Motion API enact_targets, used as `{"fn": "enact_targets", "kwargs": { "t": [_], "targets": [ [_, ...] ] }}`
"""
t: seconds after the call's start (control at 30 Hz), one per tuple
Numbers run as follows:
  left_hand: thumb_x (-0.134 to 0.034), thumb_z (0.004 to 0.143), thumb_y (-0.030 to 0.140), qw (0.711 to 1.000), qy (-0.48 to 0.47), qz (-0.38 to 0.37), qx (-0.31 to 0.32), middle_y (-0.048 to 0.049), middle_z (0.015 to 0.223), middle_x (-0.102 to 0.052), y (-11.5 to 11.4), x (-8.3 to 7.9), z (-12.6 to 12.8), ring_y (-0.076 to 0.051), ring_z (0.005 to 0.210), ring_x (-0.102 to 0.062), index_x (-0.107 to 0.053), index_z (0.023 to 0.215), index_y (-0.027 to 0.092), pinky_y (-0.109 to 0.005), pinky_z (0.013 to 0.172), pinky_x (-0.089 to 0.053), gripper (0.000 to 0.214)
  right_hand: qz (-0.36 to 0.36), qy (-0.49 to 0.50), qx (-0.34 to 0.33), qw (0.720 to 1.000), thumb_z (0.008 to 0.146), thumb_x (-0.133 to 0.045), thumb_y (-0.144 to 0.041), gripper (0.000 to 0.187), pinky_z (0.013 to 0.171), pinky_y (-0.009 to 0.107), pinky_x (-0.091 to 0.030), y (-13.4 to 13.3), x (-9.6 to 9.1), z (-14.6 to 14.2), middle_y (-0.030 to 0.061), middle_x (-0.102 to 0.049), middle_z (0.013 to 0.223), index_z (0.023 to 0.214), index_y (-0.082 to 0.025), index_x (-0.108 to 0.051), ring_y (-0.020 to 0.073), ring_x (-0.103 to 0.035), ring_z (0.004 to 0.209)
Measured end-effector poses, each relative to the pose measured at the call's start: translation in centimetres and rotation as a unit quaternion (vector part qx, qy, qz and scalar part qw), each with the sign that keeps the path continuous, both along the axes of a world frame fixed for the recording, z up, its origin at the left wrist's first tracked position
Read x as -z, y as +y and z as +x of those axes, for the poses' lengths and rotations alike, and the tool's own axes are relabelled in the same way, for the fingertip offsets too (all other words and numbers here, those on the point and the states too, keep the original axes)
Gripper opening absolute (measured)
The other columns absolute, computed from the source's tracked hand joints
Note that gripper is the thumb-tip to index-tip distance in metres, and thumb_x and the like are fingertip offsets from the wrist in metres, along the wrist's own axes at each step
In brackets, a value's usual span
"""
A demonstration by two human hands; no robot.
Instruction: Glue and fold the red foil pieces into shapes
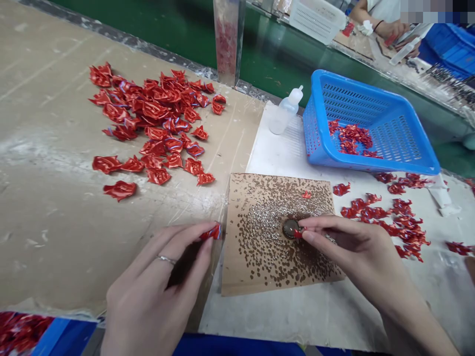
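My left hand, a ring on one finger, pinches a small red foil piece at the left edge of a brown cardboard square speckled with glue dots. My right hand pinches another small red piece and touches it to a dark glue blob at the middle of the cardboard. A loose red piece lies on the cardboard near its far edge.
A heap of red foil pieces lies to the left, more red pieces to the right. A tilted blue basket holds some. A small squeeze bottle stands beside it. Another person's hands work across the green belt.
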State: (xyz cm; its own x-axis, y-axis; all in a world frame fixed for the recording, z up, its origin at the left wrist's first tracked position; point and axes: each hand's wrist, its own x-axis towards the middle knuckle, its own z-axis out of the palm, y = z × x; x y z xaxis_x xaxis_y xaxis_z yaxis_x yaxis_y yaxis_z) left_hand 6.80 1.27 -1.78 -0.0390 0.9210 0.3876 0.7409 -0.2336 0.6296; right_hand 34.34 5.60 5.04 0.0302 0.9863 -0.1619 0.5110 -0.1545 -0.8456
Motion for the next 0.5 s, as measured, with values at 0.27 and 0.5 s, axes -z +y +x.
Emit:
{"fn": "enact_targets", "kwargs": {
  "t": [0.27,0.5],
  "targets": [
    [-0.073,0.108,0.027,0.988,-0.142,-0.029,0.054,0.0081,0.103,-0.086,-0.9,-1.8,4.7,-0.008,0.082,-0.082,-0.075,0.12,0.031,-0.014,0.087,-0.068,0.012,-0.077,0.167,0.046,0.982,0.084,-0.101,-0.042,0.01,0.058,0.018,-0.062,-1.7,0.1,1.3,0.0012,-0.087,0.079,0.091,-0.038,-0.095,0.0139,-0.077,0.066],
    [-0.072,0.1,0.009,0.968,-0.237,-0.047,0.073,0.0082,0.086,-0.078,-1.5,-2.2,8.4,-0.009,0.073,-0.08,-0.062,0.102,0.028,-0.013,0.074,-0.067,0.021,-0.034,0.206,0.032,0.978,0.097,-0.093,-0.034,0.009,0.074,0.016,-0.068,-3.9,0.2,0.0,-0.0002,-0.085,0.09,0.104,-0.037,-0.089,0.0136,-0.082,0.082]
  ]
}}
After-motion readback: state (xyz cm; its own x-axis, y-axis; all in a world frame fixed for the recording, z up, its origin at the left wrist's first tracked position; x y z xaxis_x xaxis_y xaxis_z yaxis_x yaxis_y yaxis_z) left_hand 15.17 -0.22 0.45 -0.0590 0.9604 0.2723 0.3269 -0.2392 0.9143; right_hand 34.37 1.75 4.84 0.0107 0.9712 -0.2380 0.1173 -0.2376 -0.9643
